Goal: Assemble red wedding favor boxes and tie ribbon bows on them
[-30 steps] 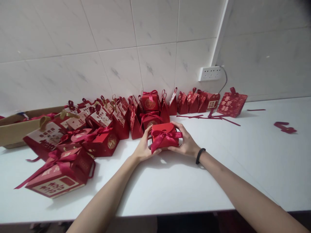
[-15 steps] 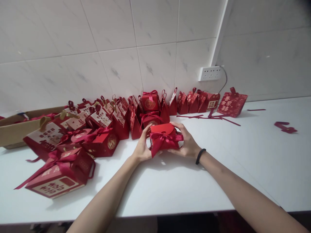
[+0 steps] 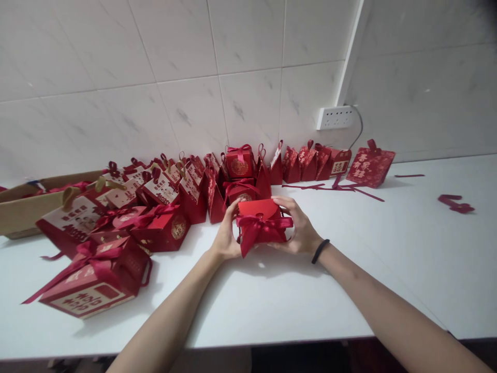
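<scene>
Between my two hands is a small red gift box [image 3: 258, 208] with a dark red ribbon bow [image 3: 261, 224] across its front. My left hand [image 3: 228, 235] grips its left side, fingers curved round the edge. On the right side my right hand [image 3: 298, 228] holds it the same way, a black band [image 3: 320, 250] at that wrist. One ribbon tail hangs down at the front left. Just behind stand two stacked red boxes, the upper box [image 3: 239, 161] tied with a bow and marked with a gold round print, the lower one partly hidden.
Many red gift boxes crowd the left, with a large bow-tied box [image 3: 97, 277] nearest me. A cardboard carton [image 3: 15, 210] stands far left. Loose ribbon strips [image 3: 322, 186] and a ribbon piece [image 3: 456, 203] lie right on the white table [image 3: 427, 269]. A power strip [image 3: 335, 118] hangs on the wall.
The held gift box has shifted slightly left and tilted a little, its front and ribbon tail lower. Both hands keep their hold; the surrounding boxes stay put.
</scene>
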A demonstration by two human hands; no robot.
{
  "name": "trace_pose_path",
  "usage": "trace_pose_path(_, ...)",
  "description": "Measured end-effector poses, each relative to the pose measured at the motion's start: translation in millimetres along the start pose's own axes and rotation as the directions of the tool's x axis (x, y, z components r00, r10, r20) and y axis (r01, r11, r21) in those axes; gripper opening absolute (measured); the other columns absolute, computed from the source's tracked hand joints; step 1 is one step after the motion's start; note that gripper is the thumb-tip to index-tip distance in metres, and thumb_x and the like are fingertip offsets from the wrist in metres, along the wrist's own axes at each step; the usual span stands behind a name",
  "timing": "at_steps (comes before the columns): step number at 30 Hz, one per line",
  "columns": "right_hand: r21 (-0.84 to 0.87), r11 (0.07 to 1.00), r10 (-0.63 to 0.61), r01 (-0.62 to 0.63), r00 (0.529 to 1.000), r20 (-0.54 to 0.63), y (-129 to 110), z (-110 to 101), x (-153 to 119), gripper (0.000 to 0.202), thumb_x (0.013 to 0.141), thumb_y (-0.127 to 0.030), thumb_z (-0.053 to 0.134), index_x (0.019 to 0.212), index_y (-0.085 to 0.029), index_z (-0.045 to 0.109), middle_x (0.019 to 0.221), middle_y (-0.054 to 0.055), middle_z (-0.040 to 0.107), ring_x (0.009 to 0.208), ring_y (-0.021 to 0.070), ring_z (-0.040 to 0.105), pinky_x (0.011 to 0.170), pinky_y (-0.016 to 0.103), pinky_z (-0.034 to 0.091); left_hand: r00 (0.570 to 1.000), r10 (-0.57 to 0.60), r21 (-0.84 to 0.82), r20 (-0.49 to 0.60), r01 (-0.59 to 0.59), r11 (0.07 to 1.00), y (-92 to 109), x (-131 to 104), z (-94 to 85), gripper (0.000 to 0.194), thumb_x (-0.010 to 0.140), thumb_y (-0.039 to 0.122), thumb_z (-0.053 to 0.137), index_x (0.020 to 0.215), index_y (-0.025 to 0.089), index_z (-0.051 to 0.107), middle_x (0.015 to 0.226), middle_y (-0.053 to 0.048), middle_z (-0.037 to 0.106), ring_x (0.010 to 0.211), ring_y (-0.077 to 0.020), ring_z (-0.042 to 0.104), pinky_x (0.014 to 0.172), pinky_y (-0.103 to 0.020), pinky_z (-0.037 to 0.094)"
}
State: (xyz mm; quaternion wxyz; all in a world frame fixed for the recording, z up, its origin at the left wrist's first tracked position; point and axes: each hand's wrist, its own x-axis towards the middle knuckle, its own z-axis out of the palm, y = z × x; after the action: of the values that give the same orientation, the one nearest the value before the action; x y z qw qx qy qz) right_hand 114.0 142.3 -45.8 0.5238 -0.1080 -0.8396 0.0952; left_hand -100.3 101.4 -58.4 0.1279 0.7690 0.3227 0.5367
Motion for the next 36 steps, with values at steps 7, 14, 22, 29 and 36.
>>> trace_pose_path(7, -0.015, 1.0, 0.008, -0.008, 1.0, -0.002, -1.2, -0.5, 0.6, 0.086, 0.062, -0.039, 0.078, 0.133, -0.025, 0.032, 0.126, 0.014, 0.045, 0.119, 0.0316, 0.047, 0.097, 0.051, 0.045, 1.0, -0.001, -0.005, 0.016, 0.001, 1.0, 3.0, -0.3, 0.4, 0.104, 0.059, 0.037, 0.079, 0.142, 0.029, 0.017, 0.132, -0.012, 0.048, 0.122, -0.0334, 0.048, 0.104, -0.052, 0.037)
trace_pose_path(14, -0.022, 1.0, 0.017, -0.017, 1.0, -0.003, -1.9, -0.4, 0.3, 0.084, 0.063, -0.04, 0.076, 0.133, -0.026, 0.032, 0.126, 0.014, 0.046, 0.119, 0.0318, 0.047, 0.096, 0.051, 0.045, 1.0, -0.02, 0.022, 0.008, 0.02, 1.0, 1.8, -1.1, 0.6, 0.105, 0.059, 0.035, 0.078, 0.143, 0.032, 0.015, 0.134, -0.01, 0.046, 0.124, -0.0342, 0.046, 0.106, -0.055, 0.035)
trace_pose_path(22, -0.02, 1.0, 0.017, -0.017, 1.0, -0.007, -2.1, -0.4, 0.2, 0.085, 0.063, -0.039, 0.077, 0.133, -0.025, 0.032, 0.126, 0.014, 0.046, 0.12, 0.0311, 0.047, 0.097, 0.051, 0.045, 1.0, -0.03, 0.028, 0.009, 0.03, 0.999, 0.2, -2.6, 0.0, 0.108, 0.057, 0.037, 0.079, 0.144, 0.028, 0.015, 0.136, -0.012, 0.045, 0.127, -0.0352, 0.043, 0.108, -0.055, 0.033)
trace_pose_path(29, -0.029, 1.0, 0.011, -0.011, 1.0, -0.003, -2.1, -0.5, 0.6, 0.084, 0.063, -0.041, 0.076, 0.133, -0.025, 0.032, 0.126, 0.014, 0.046, 0.119, 0.0316, 0.047, 0.097, 0.051, 0.045, 0.999, -0.028, 0.021, -0.015, 0.029, 0.999, -3.0, -2.8, 1.0, 0.107, 0.056, 0.041, 0.079, 0.143, 0.028, 0.018, 0.139, -0.012, 0.042, 0.13, -0.0355, 0.04, 0.109, -0.055, 0.031)
trace_pose_path(36, -0.065, 0.997, -0.053, 0.051, 0.999, -0.014, -8.4, -2.9, 2.6, 0.087, 0.064, -0.038, 0.076, 0.136, -0.026, 0.028, 0.128, 0.015, 0.044, 0.12, 0.0316, 0.047, 0.095, 0.051, 0.047, 0.999, 0.032, 0.014, -0.004, -0.032, 0.999, 1.7, -1.6, -0.7, 0.105, 0.057, 0.043, 0.078, 0.142, 0.029, 0.018, 0.141, -0.012, 0.038, 0.126, -0.0348, 0.043, 0.105, -0.052, 0.036)
